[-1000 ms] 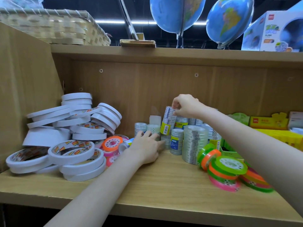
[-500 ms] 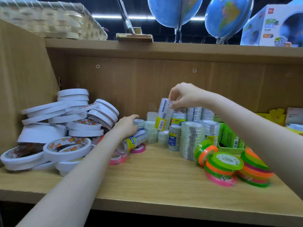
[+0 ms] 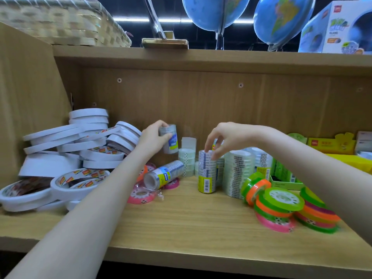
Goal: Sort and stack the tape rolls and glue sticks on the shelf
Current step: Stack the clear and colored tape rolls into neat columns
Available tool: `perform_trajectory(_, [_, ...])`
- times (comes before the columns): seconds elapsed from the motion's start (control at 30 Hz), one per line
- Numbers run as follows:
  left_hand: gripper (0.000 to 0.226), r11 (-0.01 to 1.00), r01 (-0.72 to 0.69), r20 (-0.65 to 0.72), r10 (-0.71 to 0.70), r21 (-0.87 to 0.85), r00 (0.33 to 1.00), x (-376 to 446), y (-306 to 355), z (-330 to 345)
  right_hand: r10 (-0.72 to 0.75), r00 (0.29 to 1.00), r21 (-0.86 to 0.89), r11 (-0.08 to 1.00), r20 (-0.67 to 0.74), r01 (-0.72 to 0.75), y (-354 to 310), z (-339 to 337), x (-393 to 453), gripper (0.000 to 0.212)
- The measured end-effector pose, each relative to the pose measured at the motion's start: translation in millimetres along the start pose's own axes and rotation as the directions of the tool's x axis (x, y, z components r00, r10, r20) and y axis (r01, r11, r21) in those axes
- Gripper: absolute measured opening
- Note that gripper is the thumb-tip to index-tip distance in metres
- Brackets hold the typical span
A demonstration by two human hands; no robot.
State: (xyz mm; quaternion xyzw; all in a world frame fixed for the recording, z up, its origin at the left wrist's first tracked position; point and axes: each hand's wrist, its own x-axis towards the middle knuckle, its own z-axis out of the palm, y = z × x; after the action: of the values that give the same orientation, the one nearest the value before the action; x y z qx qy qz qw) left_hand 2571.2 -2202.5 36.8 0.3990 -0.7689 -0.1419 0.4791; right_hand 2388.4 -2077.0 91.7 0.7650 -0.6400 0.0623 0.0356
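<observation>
Left hand: your left hand point(image 3: 153, 137) grips a wrapped pack of clear tape point(image 3: 170, 140), raised off the shelf point(image 3: 181, 218) near its back wall.
Right hand: your right hand point(image 3: 225, 137) pinches the top of an upright tape pack point(image 3: 207, 171) standing mid-shelf.
Left end: white tape rolls point(image 3: 66, 158) lie heaped.
Right edge: coloured rolls point(image 3: 281, 206) sit stacked.

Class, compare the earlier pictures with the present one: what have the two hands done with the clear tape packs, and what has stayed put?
The left hand took hold of a short clear tape pack and lifted it off the shelf. The right hand brought the tall yellow-labelled pack forward and down, and now touches its top with its fingertips. The white tape pile and coloured rolls stayed put.
</observation>
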Motion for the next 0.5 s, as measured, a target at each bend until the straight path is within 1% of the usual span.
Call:
perform_trajectory(0.07, [0.021,0.998,-0.062,-0.089,0.060,-0.019,0.994,1.0,10.6,-1.9,-0.001,1.000,0.051,0.999,-0.006,0.001,1.4,-3.0,-0.8,0.021])
perform_trajectory(0.1, [0.022,0.995,-0.094,-0.112,0.089,-0.040,0.990,0.8,15.5,-0.5,-0.004,1.000,0.065,0.998,-0.003,0.004,1.9,-3.3,-1.0,0.023])
perform_trajectory(0.17, [0.020,0.980,-0.161,-0.102,0.149,-0.119,0.984,-1.3,24.7,6.8,-0.010,1.000,0.066,0.998,0.014,0.009,3.7,-0.7,-2.8,0.020])
perform_trajectory(0.23, [0.016,0.961,-0.206,-0.045,0.201,-0.187,0.979,-4.5,31.7,17.0,-0.002,1.000,0.050,0.999,0.015,0.001,6.8,2.9,-6.7,0.010])
perform_trajectory(0.27, [0.015,0.956,-0.211,-0.009,0.214,-0.202,0.977,-6.3,34.2,22.0,0.004,1.000,0.045,0.999,-0.001,-0.004,8.5,4.0,-9.0,0.009])
perform_trajectory(0.33, [0.015,0.955,-0.193,0.040,0.207,-0.227,0.978,-8.7,36.4,30.5,0.005,0.999,0.039,0.999,-0.053,-0.003,11.4,5.4,-13.9,0.012])
perform_trajectory(0.4, [0.015,0.950,-0.158,0.052,0.178,-0.269,0.983,-7.9,37.5,34.9,-0.012,0.995,0.036,0.999,-0.095,0.015,13.3,6.6,-17.3,0.011])
perform_trajectory(0.43, [0.014,0.946,-0.151,0.048,0.172,-0.288,0.984,-6.6,38.8,35.2,-0.021,0.994,0.035,0.999,-0.112,0.025,13.9,6.0,-18.5,0.007])
perform_trajectory(0.5, [0.012,0.935,-0.156,0.038,0.177,-0.318,0.983,-3.7,43.1,34.5,-0.027,0.988,0.033,0.999,-0.152,0.032,14.8,1.4,-19.8,0.009])
